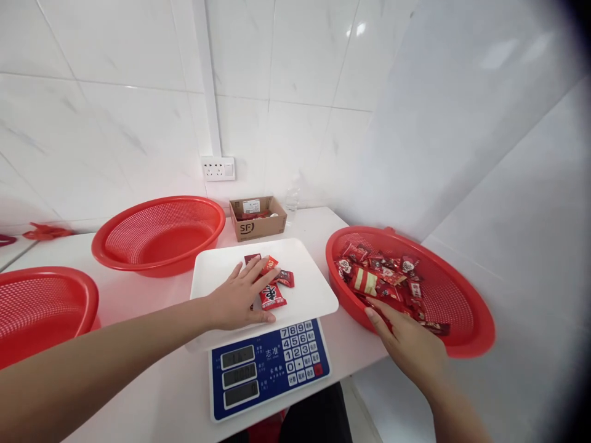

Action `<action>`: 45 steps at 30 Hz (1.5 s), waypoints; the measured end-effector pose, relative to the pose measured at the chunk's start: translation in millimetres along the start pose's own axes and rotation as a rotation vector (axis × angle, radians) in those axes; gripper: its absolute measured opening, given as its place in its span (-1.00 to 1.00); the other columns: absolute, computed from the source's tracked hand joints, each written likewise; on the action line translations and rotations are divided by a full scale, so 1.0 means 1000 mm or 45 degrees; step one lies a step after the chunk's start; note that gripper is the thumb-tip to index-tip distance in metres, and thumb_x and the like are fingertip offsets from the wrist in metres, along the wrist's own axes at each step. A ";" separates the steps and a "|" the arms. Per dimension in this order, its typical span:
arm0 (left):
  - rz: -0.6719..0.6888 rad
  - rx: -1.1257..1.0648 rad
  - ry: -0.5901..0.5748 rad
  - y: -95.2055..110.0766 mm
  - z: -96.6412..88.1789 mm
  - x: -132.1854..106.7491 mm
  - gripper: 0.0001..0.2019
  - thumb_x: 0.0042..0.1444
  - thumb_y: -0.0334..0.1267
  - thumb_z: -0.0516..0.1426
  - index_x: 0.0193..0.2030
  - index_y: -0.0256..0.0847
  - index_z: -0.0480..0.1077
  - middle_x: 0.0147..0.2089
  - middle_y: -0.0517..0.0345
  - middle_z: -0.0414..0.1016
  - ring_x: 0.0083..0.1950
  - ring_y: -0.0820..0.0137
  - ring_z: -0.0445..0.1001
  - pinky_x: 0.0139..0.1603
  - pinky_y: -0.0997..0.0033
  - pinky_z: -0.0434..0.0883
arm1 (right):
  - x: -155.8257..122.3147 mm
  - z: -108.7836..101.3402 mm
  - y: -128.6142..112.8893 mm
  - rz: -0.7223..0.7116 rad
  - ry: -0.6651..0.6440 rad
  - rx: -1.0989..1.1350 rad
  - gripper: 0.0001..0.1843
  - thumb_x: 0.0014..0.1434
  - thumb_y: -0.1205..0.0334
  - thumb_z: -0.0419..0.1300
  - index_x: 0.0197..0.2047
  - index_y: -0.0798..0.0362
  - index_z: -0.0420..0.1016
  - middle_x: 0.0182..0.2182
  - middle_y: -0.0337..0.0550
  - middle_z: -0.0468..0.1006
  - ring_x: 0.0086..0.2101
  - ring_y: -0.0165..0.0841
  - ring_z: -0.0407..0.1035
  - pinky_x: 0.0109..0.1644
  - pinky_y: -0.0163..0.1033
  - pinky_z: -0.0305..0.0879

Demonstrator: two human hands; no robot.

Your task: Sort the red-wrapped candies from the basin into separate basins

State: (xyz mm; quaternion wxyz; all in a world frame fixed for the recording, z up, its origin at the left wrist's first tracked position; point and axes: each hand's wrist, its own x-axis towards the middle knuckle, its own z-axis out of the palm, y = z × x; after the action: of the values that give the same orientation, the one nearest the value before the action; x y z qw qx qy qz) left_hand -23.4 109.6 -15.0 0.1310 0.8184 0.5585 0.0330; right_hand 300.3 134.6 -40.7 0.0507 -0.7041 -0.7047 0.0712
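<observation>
My left hand [237, 296] lies with spread fingers over several small red and dark snack packets on the scale's white pan [314, 295]. One red packet [272, 296] with a large black character shows beside its fingers. Below the pan is the scale's blue panel [272, 369] with keys and three displays. At the right, my right hand [406, 341] reaches over the near rim of a red basket [462, 295] holding many wrapped snacks [385, 277]. Its thumb and forefinger are apart at the packets; the other fingers are mostly hidden.
Two red mesh baskets stand at the left, one farther back [161, 237] and one nearer [46, 307]. Behind the scale are a small cardboard box [258, 227] with packets inside and a clear bottle [292, 197]. A tiled wall [295, 141] closes off the back.
</observation>
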 end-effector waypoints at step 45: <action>-0.592 -0.062 0.815 -0.058 -0.062 0.003 -0.61 0.06 0.06 0.06 -0.06 -0.11 0.28 -0.02 0.07 0.38 -0.08 0.24 0.40 -0.16 0.27 0.38 | -0.004 0.005 0.002 -0.091 0.137 -0.010 -0.44 0.25 -0.10 -0.24 0.12 -0.11 0.36 -0.03 -0.10 0.51 -0.11 -0.14 0.41 -0.30 -0.15 0.38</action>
State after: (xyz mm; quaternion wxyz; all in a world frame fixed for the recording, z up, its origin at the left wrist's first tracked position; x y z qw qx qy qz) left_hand -87.5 143.4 29.7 -0.0264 0.6151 0.7407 0.2690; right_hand 301.2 130.8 -45.8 0.0881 -0.6815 -0.7259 0.0287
